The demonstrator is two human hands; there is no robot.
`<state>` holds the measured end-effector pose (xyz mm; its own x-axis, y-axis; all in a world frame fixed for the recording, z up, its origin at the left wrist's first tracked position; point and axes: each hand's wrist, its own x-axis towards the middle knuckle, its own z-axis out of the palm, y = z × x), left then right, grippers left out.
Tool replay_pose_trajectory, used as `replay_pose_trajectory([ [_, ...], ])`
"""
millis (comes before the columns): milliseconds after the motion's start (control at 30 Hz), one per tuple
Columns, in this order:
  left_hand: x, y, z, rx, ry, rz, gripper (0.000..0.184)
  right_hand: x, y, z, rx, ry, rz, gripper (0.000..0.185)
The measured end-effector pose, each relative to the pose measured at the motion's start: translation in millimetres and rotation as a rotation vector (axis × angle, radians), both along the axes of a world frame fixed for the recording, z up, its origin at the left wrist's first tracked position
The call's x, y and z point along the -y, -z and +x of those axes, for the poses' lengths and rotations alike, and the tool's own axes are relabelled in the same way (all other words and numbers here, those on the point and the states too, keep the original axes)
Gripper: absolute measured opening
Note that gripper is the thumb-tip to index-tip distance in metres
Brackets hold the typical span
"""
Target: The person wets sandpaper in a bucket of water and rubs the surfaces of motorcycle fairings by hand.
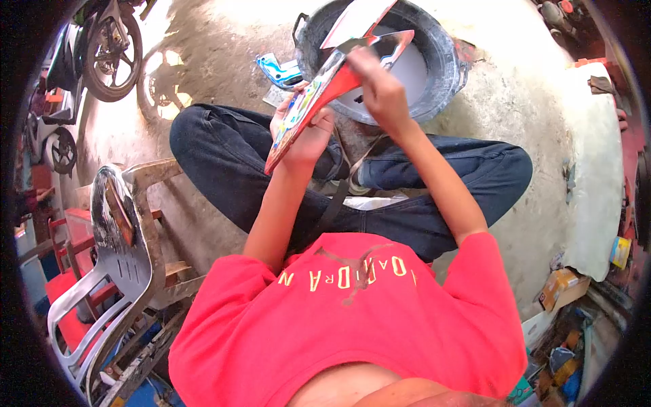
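Observation:
A long, pointed red fairing panel point(330, 91) with colourful graphics is held slanted over my lap and the basin's near rim. My left hand point(304, 132) is closed around its lower part from underneath. Near the panel's upper part, my right hand point(381, 85) presses its bent fingers on a small dark grey sheet point(352, 45), which looks like sandpaper; the fingers partly hide it. Just beyond stands a round dark basin point(444, 61) with cloudy, whitish liquid inside. A white and red panel point(356, 22) leans in the basin.
A blue and white panel point(278, 71) lies on the concrete floor left of the basin. At left are a worn plastic chair point(125, 251) and a motorcycle wheel point(114, 54). A long pale panel point(597, 176) and a cardboard box point(564, 288) stand at right.

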<state>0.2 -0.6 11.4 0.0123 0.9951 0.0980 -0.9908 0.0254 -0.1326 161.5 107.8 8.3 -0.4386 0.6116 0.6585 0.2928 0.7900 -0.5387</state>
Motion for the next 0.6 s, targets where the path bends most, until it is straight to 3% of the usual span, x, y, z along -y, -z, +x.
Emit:
replay_pose_trajectory([
  [100, -3.9, 11.1, 1.0, 0.023, 0.005, 0.138, 0.035, 1.8, 8.7, 4.2, -0.022, 0.027, -0.005, 0.043],
  [200, -5.3, -18.2, 7.0, -0.187, -0.181, -0.601, 0.025, 56.7, -18.8, -9.1, -0.002, -0.276, 0.179, 0.043],
  [233, -0.5, -31.2, 13.4, -0.268, -0.285, -0.629, 0.024, 52.7, -21.8, -9.9, 0.004, -0.309, 0.187, 0.043],
  [300, -0.2, 0.5, -1.5, -0.039, -0.117, -0.212, 0.024, 45.3, -21.7, -5.8, 0.011, -0.373, 0.186, 0.042],
  [333, -1.7, 1.1, -4.3, 0.076, -0.026, 0.002, 0.024, 29.8, -15.7, -1.7, 0.015, -0.285, 0.187, 0.044],
  [400, 0.4, 0.0, -3.9, 0.077, -0.063, -0.109, 0.021, 2.6, -0.4, 5.9, -0.01, -0.024, -0.021, 0.046],
  [500, -2.1, 11.7, -8.5, 0.033, -0.031, -0.036, 0.015, 3.0, 11.5, 7.9, -0.014, 0.039, -0.049, 0.046],
  [600, -1.7, -1.9, -3.4, 0.069, -0.122, -0.193, 0.025, 48.8, -16.4, -4.7, 0.017, -0.22, 0.088, 0.046],
])
